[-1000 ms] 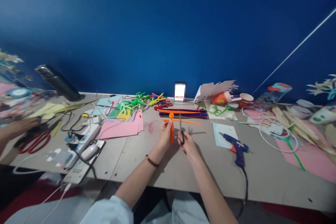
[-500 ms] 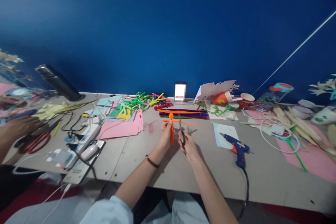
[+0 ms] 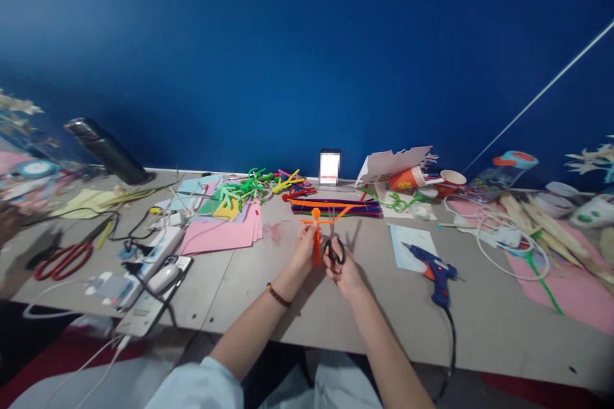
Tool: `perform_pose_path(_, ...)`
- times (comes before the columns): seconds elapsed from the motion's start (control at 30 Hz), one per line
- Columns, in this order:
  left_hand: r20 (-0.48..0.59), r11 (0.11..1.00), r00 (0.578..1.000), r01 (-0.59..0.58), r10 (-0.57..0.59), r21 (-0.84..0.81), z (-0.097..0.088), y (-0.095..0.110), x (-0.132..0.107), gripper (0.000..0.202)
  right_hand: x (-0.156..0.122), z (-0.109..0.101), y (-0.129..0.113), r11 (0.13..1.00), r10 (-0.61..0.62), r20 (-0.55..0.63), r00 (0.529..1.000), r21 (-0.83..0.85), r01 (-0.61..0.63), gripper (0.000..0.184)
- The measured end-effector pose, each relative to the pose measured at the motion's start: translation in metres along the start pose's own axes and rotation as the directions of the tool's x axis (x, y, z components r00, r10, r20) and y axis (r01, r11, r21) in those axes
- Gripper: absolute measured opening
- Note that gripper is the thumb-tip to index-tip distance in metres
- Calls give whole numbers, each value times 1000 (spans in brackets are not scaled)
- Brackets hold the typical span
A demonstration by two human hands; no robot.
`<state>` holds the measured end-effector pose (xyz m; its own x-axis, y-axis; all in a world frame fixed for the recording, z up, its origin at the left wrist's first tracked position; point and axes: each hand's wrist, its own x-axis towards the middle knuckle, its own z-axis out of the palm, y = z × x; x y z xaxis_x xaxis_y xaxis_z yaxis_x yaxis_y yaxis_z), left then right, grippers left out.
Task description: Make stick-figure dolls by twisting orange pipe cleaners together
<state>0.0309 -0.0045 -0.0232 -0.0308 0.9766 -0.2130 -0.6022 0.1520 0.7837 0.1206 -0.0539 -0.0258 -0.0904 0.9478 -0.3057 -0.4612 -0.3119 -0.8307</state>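
My left hand (image 3: 304, 252) is closed round an orange pipe-cleaner figure (image 3: 316, 234) with a round head and short side arms, held upright above the grey table (image 3: 268, 294). My right hand (image 3: 343, 270) grips small black-handled scissors (image 3: 334, 244), blades pointing up beside the figure's right arm. Just beyond lies a bundle of coloured pipe cleaners (image 3: 336, 206).
A blue glue gun (image 3: 434, 271) with its cord lies to the right on the table. Pink paper sheets (image 3: 223, 232), green and yellow pipe-cleaner shapes (image 3: 249, 186), red scissors (image 3: 64, 258), a power strip (image 3: 153, 249), paper cups (image 3: 422, 177) and a phone (image 3: 329, 167) surround the work spot.
The long orange pipe cleaner crossing the figure is now short, and the scissor handles have spread. The other person's hands at the left edge have drawn back.
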Motion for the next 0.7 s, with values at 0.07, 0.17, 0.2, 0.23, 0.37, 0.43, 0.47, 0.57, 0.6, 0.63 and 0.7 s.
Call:
perform_pose_path(0.07, -9, 1000, 1000, 2, -2, 3, 0, 1, 0, 35, 0, -1, 0, 1000, 3, 13, 1000, -4, -3, 55)
perform_pose_path(0.17, -13, 1000, 1000, -19, 19, 12, 0, 2, 1, 33, -1, -2, -2, 1000, -10, 5, 1000, -18, 11, 54)
perform_pose_path(0.2, -13, 1000, 1000, -26, 26, 13, 0, 2, 1, 33, -1, -2, -2, 1000, -17, 1, 1000, -22, 17, 54)
perform_pose_path(0.23, -11, 999, 999, -30, 30, 15, -1, 2, 1, 32, -2, -2, -2, 999, -22, -2, 1000, -24, 22, 54)
perform_pose_path(0.37, -6, 999, 1000, -29, 29, 24, 0, 5, 0, 32, -2, -2, -2, 999, -37, -5, 999, -29, 37, 52)
perform_pose_path(0.43, -7, 999, 999, -32, 32, 27, 1, 5, 0, 32, -2, -2, -2, 999, -40, -5, 999, -31, 40, 52)
perform_pose_path(0.47, -9, 999, 999, -34, 34, 23, 1, 6, 0, 32, -2, -3, -2, 999, -39, -4, 999, -32, 39, 52)
perform_pose_path(0.57, -9, 1000, 1000, -24, 24, -1, 1, 5, 0, 33, -2, -2, -2, 999, -38, -18, 999, -39, 37, 52)
perform_pose_path(0.6, -11, 1000, 1000, -16, 15, -11, 1, 5, 0, 33, -2, -2, -2, 998, -41, -28, 999, -40, 40, 53)
perform_pose_path(0.63, -14, 1000, 1000, -6, 6, -18, 1, 4, 1, 33, -2, -2, -2, 998, -44, -38, 998, -42, 43, 53)
perform_pose_path(0.7, -28, 999, 999, 26, -27, -30, 1, 3, 1, 31, -2, -1, -1, 998, -51, -58, 997, -44, 48, 52)
